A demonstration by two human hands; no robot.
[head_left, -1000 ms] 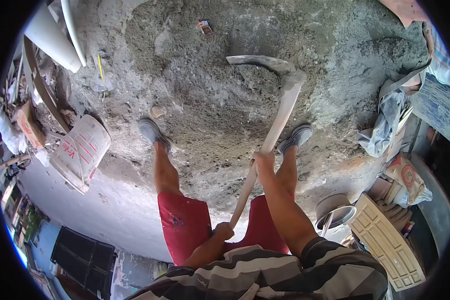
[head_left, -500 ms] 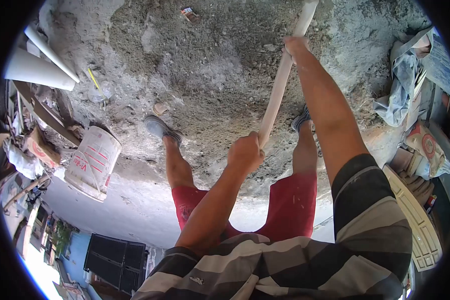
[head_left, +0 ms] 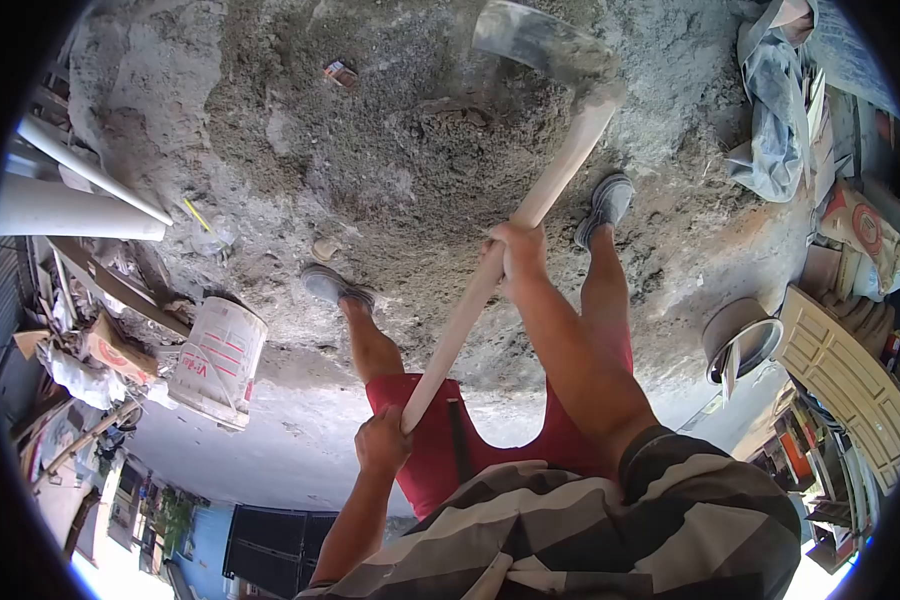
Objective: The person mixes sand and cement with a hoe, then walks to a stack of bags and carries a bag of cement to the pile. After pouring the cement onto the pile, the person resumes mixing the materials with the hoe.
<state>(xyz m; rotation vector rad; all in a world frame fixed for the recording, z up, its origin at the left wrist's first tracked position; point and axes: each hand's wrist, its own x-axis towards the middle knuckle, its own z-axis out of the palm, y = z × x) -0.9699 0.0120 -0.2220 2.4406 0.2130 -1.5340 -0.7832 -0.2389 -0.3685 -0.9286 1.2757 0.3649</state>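
Hoe (head_left: 562,170) gripped in both hands here, long pale wooden handle running diagonally from near-left up to far-right. Left hand (head_left: 383,441) is closed tight around the butt end of the handle, down close to the red shorts (head_left: 425,440). Right hand (head_left: 515,250) is wrapped around the shaft about halfway up, fingers fully closed on it. The metal blade (head_left: 535,40) is at the far end, over the far part of the grey sand-and-cement pile (head_left: 400,160), and it's blurry, so I can't tell if it's actually touching the mix or just above it. Feet are planted on the near edge of the pile, left shoe (head_left: 336,286) and right shoe (head_left: 609,199) spread either side of the handle. Off to the left there's a white bucket (head_left: 220,362) with red print tipped on its side, and farther left a couple of white pipes (head_left: 75,205) plus scrap wood. On the right side: a round metal pan (head_left: 738,335), a cream panelled door (head_left: 845,375) lying flat, some cement sacks (head_left: 870,235), and a crumpled grey tarp (head_left: 778,110) at the far right. Small bit of litter (head_left: 340,72) sits on the pile's far left.
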